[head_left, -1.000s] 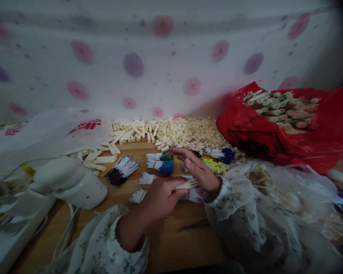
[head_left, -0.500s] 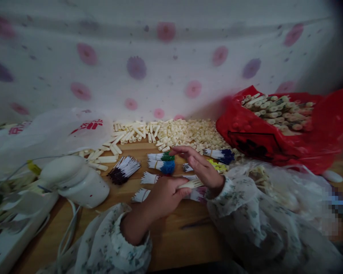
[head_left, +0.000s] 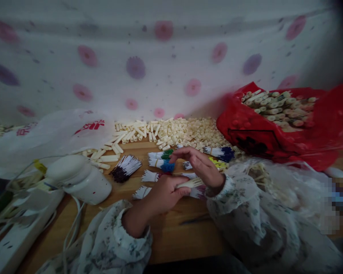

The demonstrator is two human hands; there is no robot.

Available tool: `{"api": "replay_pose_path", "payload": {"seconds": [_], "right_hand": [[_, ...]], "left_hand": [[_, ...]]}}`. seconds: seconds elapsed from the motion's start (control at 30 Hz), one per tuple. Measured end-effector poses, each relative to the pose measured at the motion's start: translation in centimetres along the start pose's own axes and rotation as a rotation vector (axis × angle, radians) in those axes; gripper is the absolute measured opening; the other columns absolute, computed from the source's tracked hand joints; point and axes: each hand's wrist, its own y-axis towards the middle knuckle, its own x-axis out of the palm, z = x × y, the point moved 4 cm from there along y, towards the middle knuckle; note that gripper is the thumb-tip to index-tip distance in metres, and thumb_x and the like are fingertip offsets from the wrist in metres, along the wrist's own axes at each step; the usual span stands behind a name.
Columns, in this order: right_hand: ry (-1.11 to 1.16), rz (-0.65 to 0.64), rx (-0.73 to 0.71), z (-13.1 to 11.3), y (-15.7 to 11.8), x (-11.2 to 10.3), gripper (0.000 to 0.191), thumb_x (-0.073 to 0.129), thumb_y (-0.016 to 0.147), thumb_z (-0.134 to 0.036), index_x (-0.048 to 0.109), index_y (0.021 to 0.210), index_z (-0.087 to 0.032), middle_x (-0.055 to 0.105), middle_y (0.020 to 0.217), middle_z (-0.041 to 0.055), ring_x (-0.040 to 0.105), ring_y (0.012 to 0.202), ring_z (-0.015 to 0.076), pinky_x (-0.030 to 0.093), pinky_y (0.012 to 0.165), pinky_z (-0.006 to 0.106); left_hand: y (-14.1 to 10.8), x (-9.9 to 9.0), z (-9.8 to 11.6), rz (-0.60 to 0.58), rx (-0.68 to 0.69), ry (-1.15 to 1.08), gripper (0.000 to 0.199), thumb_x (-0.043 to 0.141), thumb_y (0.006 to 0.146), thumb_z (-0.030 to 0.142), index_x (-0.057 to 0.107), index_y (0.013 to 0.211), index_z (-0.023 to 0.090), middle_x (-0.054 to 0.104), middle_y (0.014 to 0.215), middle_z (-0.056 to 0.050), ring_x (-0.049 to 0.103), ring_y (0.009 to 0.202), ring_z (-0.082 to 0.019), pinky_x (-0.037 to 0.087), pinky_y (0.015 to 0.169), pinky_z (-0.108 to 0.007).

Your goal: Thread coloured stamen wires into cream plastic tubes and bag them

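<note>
My left hand (head_left: 167, 192) is closed around a cream plastic tube (head_left: 191, 183), its slotted end pointing right. Just above and to the right, my right hand (head_left: 198, 163) has its fingers stretched to the left and slightly curved, with no object visible in it. Bundles of thin white sticks with coloured ends lie around the hands: black (head_left: 126, 167), green (head_left: 161, 155), blue (head_left: 162, 164), dark blue (head_left: 219, 152) and yellow (head_left: 218, 163). A purple-ended bundle (head_left: 198, 192) is partly hidden beneath the tube.
Cream tubes and small parts (head_left: 185, 131) are heaped along the back. At right stand a red bag (head_left: 246, 140) of tubes and a clear bag (head_left: 286, 182). On the left are a white plastic bag (head_left: 57, 133), a white jar (head_left: 88, 184) and a power strip (head_left: 25, 232).
The view has shifted slightly, moving the jar and power strip a little to the right. The fingers of my right hand are a bit more bent. My left hand still grips the tube.
</note>
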Motion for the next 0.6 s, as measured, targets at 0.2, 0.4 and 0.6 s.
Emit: {"api": "replay_pose_path", "payload": {"seconds": [0.2, 0.4, 0.6], "right_hand": [[-0.554, 0.094, -0.201, -2.2, 0.9, -2.1, 0.028, 0.044, 0.094, -0.03, 0.062, 0.079, -0.017, 0.062, 0.079, 0.0055, 0.057, 0.08, 0.0173, 0.043, 0.075, 0.032], [-0.942, -0.071, -0.327, -2.3, 1.2, -0.6, 0.037, 0.04, 0.094, -0.029, 0.05, 0.06, -0.017, 0.049, 0.06, 0.002, 0.044, 0.062, 0.0147, 0.033, 0.06, 0.029], [-1.032, 0.118, -0.276, -1.1, 0.9, 0.3, 0.041, 0.036, 0.094, -0.024, 0.043, 0.054, -0.02, 0.043, 0.052, -0.0008, 0.039, 0.054, 0.0129, 0.028, 0.055, 0.027]], "left_hand": [[-0.2, -1.0, -0.3, 0.186, -0.11, -0.258, 0.029, 0.048, 0.091, 0.041, 0.059, 0.084, 0.015, 0.049, 0.07, 0.001, 0.045, 0.066, -0.013, 0.034, 0.06, -0.022], [-0.6, -0.5, -0.6, 0.117, -0.193, -0.583, 0.038, 0.045, 0.089, 0.051, 0.059, 0.093, 0.015, 0.04, 0.06, 0.004, 0.034, 0.051, -0.01, 0.027, 0.048, -0.021], [-0.6, -1.1, 0.3, 0.323, -0.101, -0.206, 0.026, 0.047, 0.088, 0.036, 0.055, 0.073, 0.016, 0.044, 0.064, 0.003, 0.041, 0.062, -0.013, 0.031, 0.057, -0.023]]}}
